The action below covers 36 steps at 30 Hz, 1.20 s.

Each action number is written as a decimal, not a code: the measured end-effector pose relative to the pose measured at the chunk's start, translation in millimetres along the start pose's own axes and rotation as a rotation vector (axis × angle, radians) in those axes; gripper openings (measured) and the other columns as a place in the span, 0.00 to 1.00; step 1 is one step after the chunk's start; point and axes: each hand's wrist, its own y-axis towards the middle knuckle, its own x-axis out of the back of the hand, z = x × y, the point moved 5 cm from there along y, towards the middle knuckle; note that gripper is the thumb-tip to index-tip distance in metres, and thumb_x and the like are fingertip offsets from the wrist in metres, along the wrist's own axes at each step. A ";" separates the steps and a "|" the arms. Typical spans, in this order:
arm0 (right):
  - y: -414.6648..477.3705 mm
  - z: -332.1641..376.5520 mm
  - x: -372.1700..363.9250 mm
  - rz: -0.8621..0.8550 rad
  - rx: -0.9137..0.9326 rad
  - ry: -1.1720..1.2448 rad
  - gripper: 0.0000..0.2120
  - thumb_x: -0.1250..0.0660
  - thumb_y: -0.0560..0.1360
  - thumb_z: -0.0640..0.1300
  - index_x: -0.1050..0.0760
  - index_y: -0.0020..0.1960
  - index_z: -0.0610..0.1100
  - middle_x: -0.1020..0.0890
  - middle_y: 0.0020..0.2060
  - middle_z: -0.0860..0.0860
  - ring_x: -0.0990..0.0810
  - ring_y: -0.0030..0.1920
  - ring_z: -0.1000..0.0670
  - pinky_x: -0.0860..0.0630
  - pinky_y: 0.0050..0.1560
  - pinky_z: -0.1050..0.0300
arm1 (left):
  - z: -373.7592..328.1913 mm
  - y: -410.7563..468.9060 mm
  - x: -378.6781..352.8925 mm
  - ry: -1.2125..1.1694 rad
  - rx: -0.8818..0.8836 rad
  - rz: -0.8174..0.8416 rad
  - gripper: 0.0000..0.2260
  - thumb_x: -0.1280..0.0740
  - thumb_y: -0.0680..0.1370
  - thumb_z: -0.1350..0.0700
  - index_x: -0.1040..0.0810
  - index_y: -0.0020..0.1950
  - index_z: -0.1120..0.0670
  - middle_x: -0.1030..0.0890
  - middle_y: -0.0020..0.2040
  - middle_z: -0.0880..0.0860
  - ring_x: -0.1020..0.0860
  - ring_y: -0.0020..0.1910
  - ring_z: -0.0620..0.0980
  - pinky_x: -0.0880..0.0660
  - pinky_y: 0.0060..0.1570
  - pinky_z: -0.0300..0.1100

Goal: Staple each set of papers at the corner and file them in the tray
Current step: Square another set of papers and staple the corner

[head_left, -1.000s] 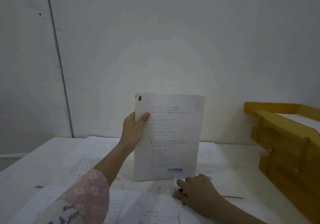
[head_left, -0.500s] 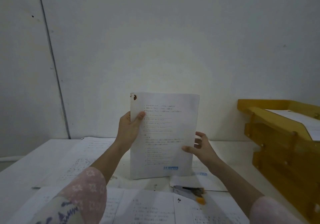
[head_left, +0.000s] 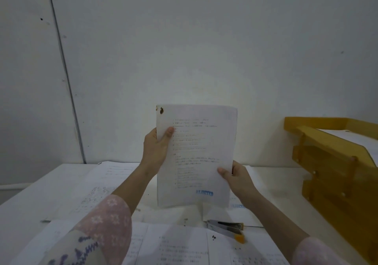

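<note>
I hold a set of printed papers [head_left: 201, 142] upright above the table, with a dark stain at its top left corner and a blue stamp near the bottom. My left hand [head_left: 155, 150] grips its left edge, thumb on the front. My right hand [head_left: 235, 177] grips the lower right edge. A metal stapler [head_left: 226, 229] with an orange tip lies flat on the table below the papers, untouched. The yellow wooden tray [head_left: 327, 162] with stacked tiers stands at the right, with white paper in its top tier.
More printed sheets [head_left: 106, 182] lie spread over the white table at the left, and others [head_left: 178, 248] along the front edge. A white wall rises right behind the table.
My right hand left the stapler on the table, rose, and took hold of the papers' lower right edge. The stapler now lies in plain view. The left hand kept its grip.
</note>
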 end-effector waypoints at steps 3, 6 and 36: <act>-7.8 -25.9 -3.9 0.004 -0.058 -0.008 0.07 0.37 0.79 0.42 0.24 0.53 0.53 0.17 0.52 0.54 0.18 0.51 0.51 0.20 0.46 0.60 | 24.3 -16.4 -0.1 -0.017 0.065 -0.013 0.08 0.34 0.77 0.50 0.22 0.53 0.53 0.17 0.44 0.46 0.17 0.38 0.42 0.22 0.33 0.34; -14.2 -48.4 -8.7 0.031 -0.113 -0.080 0.09 0.37 0.79 0.44 0.25 0.59 0.49 0.18 0.53 0.52 0.19 0.50 0.56 0.22 0.43 0.66 | 55.7 -34.9 2.2 0.031 0.137 -0.014 0.09 0.33 0.76 0.49 0.22 0.53 0.51 0.17 0.46 0.46 0.17 0.41 0.44 0.22 0.34 0.35; -222.1 51.2 178.9 -0.475 -0.179 0.460 0.13 0.38 0.73 0.34 0.24 0.56 0.39 0.16 0.49 0.40 0.18 0.48 0.38 0.19 0.39 0.49 | -35.5 -207.7 -152.7 -0.124 0.319 0.390 0.06 0.37 0.79 0.54 0.23 0.54 0.46 0.18 0.53 0.46 0.20 0.51 0.48 0.23 0.55 0.48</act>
